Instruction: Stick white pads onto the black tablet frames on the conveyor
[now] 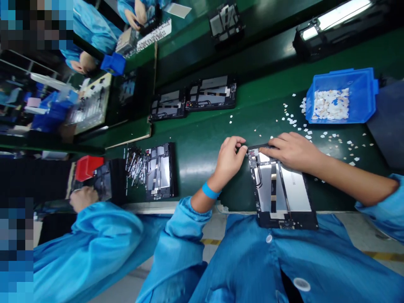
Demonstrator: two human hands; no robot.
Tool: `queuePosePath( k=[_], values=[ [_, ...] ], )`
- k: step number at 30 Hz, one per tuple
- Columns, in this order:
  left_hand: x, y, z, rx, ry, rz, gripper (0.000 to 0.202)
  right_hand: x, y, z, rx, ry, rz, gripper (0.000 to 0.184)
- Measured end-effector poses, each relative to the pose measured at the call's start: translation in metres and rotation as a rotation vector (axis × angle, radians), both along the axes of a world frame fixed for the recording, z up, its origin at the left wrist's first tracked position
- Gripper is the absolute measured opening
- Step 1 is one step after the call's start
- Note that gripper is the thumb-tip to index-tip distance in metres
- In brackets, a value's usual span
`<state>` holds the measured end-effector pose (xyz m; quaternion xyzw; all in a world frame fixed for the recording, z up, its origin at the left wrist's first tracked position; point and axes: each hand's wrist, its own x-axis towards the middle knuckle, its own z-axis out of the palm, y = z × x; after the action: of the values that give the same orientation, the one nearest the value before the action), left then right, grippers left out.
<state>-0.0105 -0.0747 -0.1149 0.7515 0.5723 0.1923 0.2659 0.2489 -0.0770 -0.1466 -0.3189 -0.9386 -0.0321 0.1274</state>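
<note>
An opened tablet [295, 189], its silver battery panels, black ribbon and small circuit parts exposed, lies before me with its near end over the table edge. My right hand [293, 151] rests on its far edge, fingers stretched and together; the fingertips cover part of that edge. Close by the tablet's far left corner is my left hand [229, 158], with a blue band on the wrist. Its fingers are half curled, with a small gap between thumb and forefinger. I see nothing held there.
A blue bin [342, 113] holds small white pieces, with others scattered around it. More opened tablets [211, 92] lie further back, and a tablet stack [159, 170] stands at left beside loose strips [135, 166]. A co-worker's hand [83, 198] works near a red bin [89, 167].
</note>
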Motion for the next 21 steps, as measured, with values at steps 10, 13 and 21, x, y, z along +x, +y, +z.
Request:
queuePosePath(
  k=[10,13,21],
  values=[
    [-0.019,-0.053,0.009,-0.073,0.083,-0.056,0.039,0.017,-0.027,0.024,-0.095,0.101,-0.305,0.037],
    [-0.018,-0.084,0.016,-0.328,-0.037,-0.129,0.050,0.047,-0.077,0.028,-0.306,0.217,-0.687,0.043],
    [-0.047,-0.096,-0.006,-0.357,-0.428,0.232,0.064,-0.026,-0.103,0.017,-0.969,0.641,-0.575,0.056]
  ],
)
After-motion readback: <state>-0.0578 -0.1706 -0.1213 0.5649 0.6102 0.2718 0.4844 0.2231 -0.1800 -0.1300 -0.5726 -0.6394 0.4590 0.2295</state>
